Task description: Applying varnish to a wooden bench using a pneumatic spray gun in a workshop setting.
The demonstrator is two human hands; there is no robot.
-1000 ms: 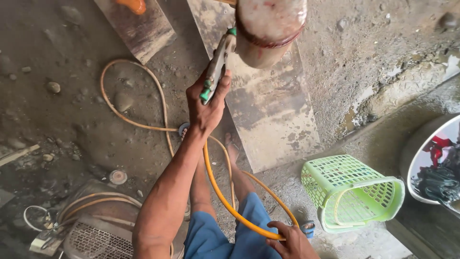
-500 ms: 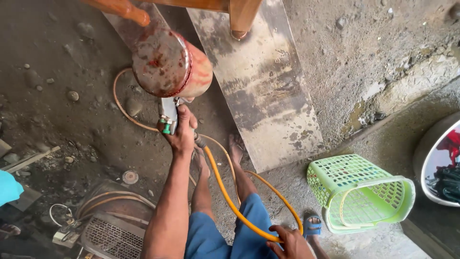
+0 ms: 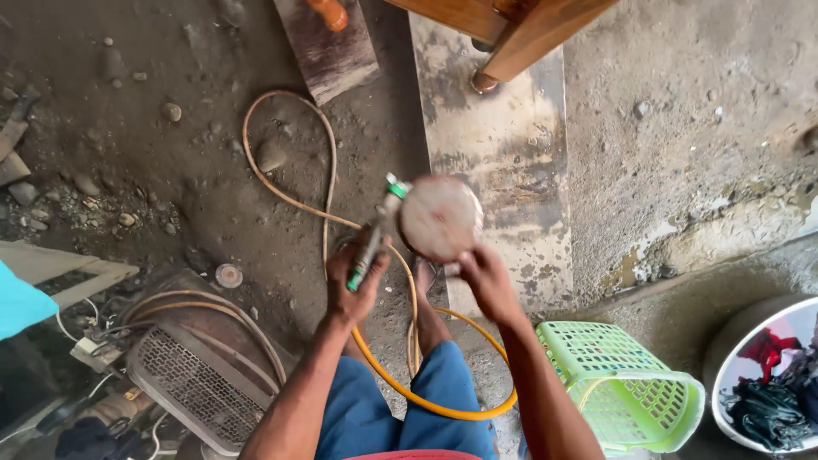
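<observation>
My left hand (image 3: 354,285) is closed around the handle of a spray gun (image 3: 375,230) with green fittings. The gun's round metal cup (image 3: 440,217), stained reddish, faces up at me. My right hand (image 3: 481,273) holds the cup at its lower right edge. An orange hose (image 3: 400,388) runs from the gun down across my legs and loops over the dirt floor. My blue shorts and bare foot show below the gun.
A green plastic basket (image 3: 622,388) lies at lower right, beside a white basin (image 3: 767,375) of clothes. Wooden furniture legs (image 3: 520,47) stand on a stained board (image 3: 494,162) ahead. A metal grille machine (image 3: 192,383) with wires sits at lower left. Stones scatter on the floor.
The spray gun has come down toward me and turned its cup upward. My right hand has left the hose near my lap and taken hold of the cup.
</observation>
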